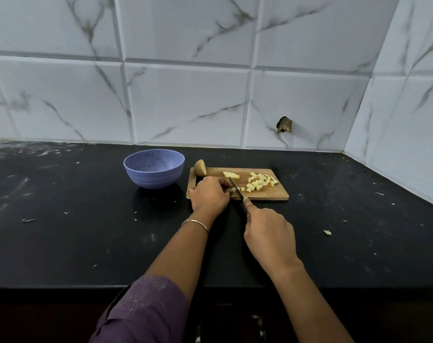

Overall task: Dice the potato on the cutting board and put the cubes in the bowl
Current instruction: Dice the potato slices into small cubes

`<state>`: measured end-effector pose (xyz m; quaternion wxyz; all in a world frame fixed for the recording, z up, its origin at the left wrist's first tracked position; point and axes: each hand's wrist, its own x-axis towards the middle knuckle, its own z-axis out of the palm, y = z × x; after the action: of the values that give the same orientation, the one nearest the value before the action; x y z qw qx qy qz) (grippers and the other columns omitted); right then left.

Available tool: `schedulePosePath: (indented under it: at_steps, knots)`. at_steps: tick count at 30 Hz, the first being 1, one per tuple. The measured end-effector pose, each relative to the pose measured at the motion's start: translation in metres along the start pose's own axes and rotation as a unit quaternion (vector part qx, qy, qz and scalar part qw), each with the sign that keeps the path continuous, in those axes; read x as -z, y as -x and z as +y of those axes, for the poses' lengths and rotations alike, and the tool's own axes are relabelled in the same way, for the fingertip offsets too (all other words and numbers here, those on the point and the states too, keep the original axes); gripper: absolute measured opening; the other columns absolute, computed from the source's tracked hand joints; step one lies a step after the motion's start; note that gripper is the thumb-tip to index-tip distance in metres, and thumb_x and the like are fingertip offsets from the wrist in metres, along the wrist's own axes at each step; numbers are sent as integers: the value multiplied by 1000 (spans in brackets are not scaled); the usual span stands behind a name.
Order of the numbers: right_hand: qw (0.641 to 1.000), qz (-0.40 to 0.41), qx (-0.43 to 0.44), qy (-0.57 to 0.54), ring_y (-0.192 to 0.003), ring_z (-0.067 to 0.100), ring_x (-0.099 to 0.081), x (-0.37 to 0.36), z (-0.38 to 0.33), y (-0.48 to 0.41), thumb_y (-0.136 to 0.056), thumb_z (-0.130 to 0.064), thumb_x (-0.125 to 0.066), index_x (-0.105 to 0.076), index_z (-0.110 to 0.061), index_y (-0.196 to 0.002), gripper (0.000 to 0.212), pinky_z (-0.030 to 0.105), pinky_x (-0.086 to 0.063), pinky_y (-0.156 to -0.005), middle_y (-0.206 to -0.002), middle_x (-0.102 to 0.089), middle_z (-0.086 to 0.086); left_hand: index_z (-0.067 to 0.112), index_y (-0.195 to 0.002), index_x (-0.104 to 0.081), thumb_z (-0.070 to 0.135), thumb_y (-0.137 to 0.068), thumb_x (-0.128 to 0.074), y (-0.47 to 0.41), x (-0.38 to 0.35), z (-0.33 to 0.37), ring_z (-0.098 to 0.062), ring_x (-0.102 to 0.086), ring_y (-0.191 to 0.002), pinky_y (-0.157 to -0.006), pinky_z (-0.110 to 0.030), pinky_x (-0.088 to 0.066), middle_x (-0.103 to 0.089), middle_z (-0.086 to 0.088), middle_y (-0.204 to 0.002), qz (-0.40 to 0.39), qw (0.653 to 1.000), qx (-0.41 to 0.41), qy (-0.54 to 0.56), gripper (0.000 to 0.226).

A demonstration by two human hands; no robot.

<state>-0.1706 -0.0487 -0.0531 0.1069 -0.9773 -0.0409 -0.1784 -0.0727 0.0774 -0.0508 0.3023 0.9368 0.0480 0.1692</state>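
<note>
While the left hand (pixel 211 194) pins a strip (pixel 233 190) of potato to the board (pixel 272 194), its fingers are curled down over the piece and hide most of it. A ring shows on one finger, and a bracelet (pixel 195 223) sits at the wrist.

The right hand (pixel 268 233) grips the handle of the knife (pixel 236 188). The forefinger lies straight along the back of the blade and the other fingers are wrapped round the handle. The blade stands just beside the left fingertips, on their right, edge down on the strip. The tip points away from the person.

- Just past the blade, on the side away from the left fingers, lie a couple of cut bits (pixel 241 188).
- Further right of the fingers there is a heap of cubes (pixel 260 181) on the board.
- Beyond the fingertips, toward the wall, lie uncut strips (pixel 231 175).
- Beyond the left knuckles, at the board's far left corner, sits an unpeeled potato half (pixel 200 167), cut face toward the right.
- Left of the left hand, off the board, stands a blue bowl (pixel 154 168). It is near the board but not touching it, and no cubes are visible inside.

The counter (pixel 86 231) is black and flecked with scraps. One pale scrap (pixel 327 232) lies well right of the right hand. A purple sleeve (pixel 146 310) covers the left forearm.
</note>
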Motion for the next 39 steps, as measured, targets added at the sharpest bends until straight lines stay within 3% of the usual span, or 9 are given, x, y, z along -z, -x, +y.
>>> schedulePosePath:
  at_steps: [5, 12, 19, 26, 33, 37, 39]
  knots:
    - [1000, 9, -15, -6, -73, 10, -54, -2, 0, 3, -104, -21, -44, -22, -34, -156, 58, 24, -37, -56, -88, -54, -5, 31, -107, -73, 38, -93, -64, 2, 2, 0, -11, -60, -108, -89, -32, -30, -72, 11, -102, 9, 1000, -12, -6, 18]
    - [999, 11, -32, -14, -77, 10, -57, -1, 0, 2, -104, -24, -45, -23, -37, -155, 58, 23, -41, -59, -92, -58, -5, 32, -105, -73, 34, -93, -64, 2, 2, 1, -11, -60, -108, -96, -35, -32, -72, 11, -103, 24, 999, -23, -9, 15]
    - [998, 29, -53, 22, -70, 9, -50, 3, 7, 3, -104, -22, -44, -26, -40, -154, 57, 23, -26, -48, -88, -54, -7, 32, -104, -74, 43, -90, -67, -1, -2, 0, -11, -61, -107, -98, -37, -31, -72, 11, -100, 22, 1000, -22, -2, 19]
    - [997, 38, -73, 0, -75, 9, -49, 6, 8, 4, -104, -24, -44, -27, -38, -154, 55, 23, -34, -56, -102, -52, -5, 33, -102, -74, 45, -88, -69, -4, -6, -1, -11, -61, -105, -105, -46, -35, -72, 12, -97, 18, 999, -33, 5, 19]
    - [996, 63, -48, -51, -74, 6, -50, 7, 4, 13, -106, -33, -41, -31, -40, -152, 48, 19, -39, -60, -93, -49, -9, 33, -109, -72, 36, -93, -64, -3, -3, 1, -12, -60, -110, -108, -42, -29, -72, 11, -107, 16, 999, -35, -21, 18]
    - [995, 63, -44, -69, -74, 6, -49, 7, 5, 13, -106, -33, -41, -36, -39, -151, 45, 18, -32, -54, -92, -51, -10, 33, -107, -73, 38, -92, -64, -5, -5, 0, -14, -60, -109, -103, -43, -34, -71, 9, -106, 19, 999, -33, -29, 17]
    - [994, 69, -38, -75, -77, 6, -51, 7, 5, 14, -106, -33, -41, -37, -38, -150, 45, 18, -35, -58, -93, -52, -10, 32, -106, -73, 39, -92, -65, -5, -6, -1, -15, -60, -108, -103, -44, -36, -71, 9, -104, 20, 999, -31, -31, 18]
